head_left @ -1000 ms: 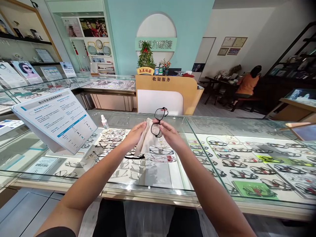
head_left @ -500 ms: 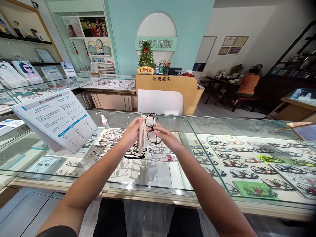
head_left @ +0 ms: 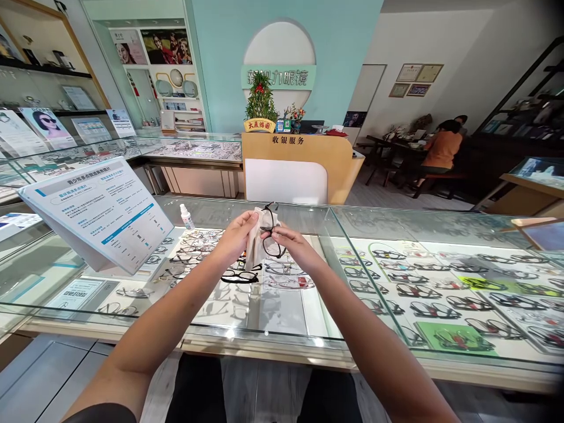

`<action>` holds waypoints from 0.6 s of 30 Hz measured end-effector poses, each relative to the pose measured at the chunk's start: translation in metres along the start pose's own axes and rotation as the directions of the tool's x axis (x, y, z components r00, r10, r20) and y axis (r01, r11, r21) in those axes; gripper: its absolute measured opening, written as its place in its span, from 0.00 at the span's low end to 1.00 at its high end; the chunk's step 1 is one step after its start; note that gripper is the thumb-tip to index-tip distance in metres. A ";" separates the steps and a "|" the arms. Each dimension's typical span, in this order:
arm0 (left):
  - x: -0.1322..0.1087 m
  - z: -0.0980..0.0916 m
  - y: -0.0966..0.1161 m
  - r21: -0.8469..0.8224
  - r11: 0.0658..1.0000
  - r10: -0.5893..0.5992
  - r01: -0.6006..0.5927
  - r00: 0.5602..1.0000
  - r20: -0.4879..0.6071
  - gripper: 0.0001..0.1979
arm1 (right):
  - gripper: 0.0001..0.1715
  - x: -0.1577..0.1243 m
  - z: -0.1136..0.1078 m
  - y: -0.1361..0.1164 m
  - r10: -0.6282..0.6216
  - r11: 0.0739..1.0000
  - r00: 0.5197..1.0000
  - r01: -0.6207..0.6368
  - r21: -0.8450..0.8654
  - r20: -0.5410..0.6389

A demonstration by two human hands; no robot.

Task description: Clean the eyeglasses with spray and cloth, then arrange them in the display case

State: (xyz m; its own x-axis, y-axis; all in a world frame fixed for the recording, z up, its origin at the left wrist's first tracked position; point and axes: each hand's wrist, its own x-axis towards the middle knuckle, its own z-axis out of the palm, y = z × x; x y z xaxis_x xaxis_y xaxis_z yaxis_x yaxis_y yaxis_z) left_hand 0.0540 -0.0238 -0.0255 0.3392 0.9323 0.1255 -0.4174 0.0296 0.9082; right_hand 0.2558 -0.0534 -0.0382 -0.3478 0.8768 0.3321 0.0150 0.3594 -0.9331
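Note:
Above the glass counter, my right hand [head_left: 293, 244] grips a pair of black-framed glasses [head_left: 275, 247] near the bridge, with one lens above the other. My left hand [head_left: 240, 232] is closed on a pale cleaning cloth [head_left: 255, 244], which hangs down from the fingers and lies against the upper lens. Part of that lens is hidden behind the cloth. Below the hands, another pair of black glasses [head_left: 240, 276] sits on the counter.
A small white spray bottle [head_left: 186, 216] stands left of my hands. Beside it is a tilted sign board [head_left: 101, 211]. Rows of glasses [head_left: 434, 309] fill the glass display case [head_left: 304, 335]. Beyond stands a wooden cashier desk [head_left: 341, 170]; a person in orange [head_left: 443, 150] sits at the far right.
The glasses have turned slightly between my hands. My left hand has shifted a little to the right, and the cloth now covers more of the upper lens.

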 end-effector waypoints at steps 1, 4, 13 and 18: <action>-0.001 0.001 0.001 0.008 1.000 -0.003 0.002 1.000 0.019 0.31 | 0.29 0.000 0.000 0.000 -0.004 1.000 1.000 0.004 -0.004 0.000; -0.002 0.003 0.004 0.031 1.000 -0.003 0.001 0.998 0.067 0.29 | 0.31 0.001 -0.001 -0.001 -0.009 1.000 1.000 0.009 -0.013 0.000; -0.003 -0.004 0.003 0.211 0.976 0.040 -0.054 0.997 0.070 0.28 | 0.31 -0.002 -0.003 -0.002 0.042 0.999 0.999 -0.042 0.000 0.013; -0.004 -0.001 0.009 0.183 0.982 0.024 -0.050 0.989 0.143 0.28 | 0.29 -0.001 -0.002 0.002 0.057 0.996 0.998 -0.060 0.063 0.040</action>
State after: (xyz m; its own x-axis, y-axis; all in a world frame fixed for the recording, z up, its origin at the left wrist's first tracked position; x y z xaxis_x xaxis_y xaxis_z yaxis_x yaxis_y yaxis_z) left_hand 0.0479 -0.0269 -0.0185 0.4464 0.8715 0.2032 -0.2724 -0.0839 0.9585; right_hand 0.2581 -0.0526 -0.0402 -0.3832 0.8827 0.2722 -0.0230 0.2855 -0.9581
